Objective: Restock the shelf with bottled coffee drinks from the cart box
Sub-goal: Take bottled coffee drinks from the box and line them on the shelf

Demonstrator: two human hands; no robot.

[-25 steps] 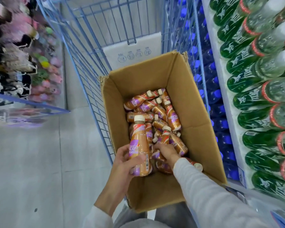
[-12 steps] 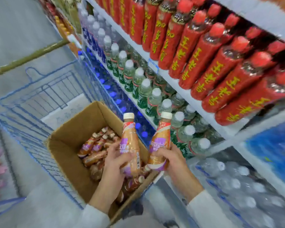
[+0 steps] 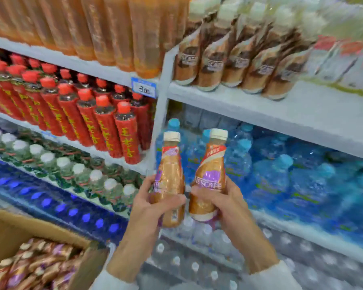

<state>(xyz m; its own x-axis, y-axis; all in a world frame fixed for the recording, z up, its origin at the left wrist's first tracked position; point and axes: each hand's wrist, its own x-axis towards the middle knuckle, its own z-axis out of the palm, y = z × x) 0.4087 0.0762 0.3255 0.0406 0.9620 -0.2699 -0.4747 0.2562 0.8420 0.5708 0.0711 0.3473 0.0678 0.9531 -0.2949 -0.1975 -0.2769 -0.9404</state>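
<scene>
My left hand [image 3: 148, 208] grips one brown coffee bottle [image 3: 169, 172] with a cream cap, held upright. Beside it, my right hand [image 3: 228, 206] grips a second coffee bottle [image 3: 211, 174] of the same kind. Both are raised in front of the shelving, side by side and almost touching. The cardboard box [image 3: 13, 229] sits at the lower left with several more coffee bottles [image 3: 34, 264] lying inside. On the white shelf [image 3: 260, 105] up and to the right stands a row of coffee bottles [image 3: 233, 59], with bare shelf surface in front of them.
Red-capped red bottles [image 3: 105, 126] fill the shelf at the left, with orange drinks [image 3: 113, 34] above. Green white-capped bottles [image 3: 80, 174] and blue-capped bottles [image 3: 71, 210] lie lower left. Blue water bottles [image 3: 291, 174] and clear water packs [image 3: 218, 258] sit behind and below my hands.
My right hand took a second bottle from the box, and both hands lifted their bottles out and up to the shelves. My view swung from the cart box up to the shelving.
</scene>
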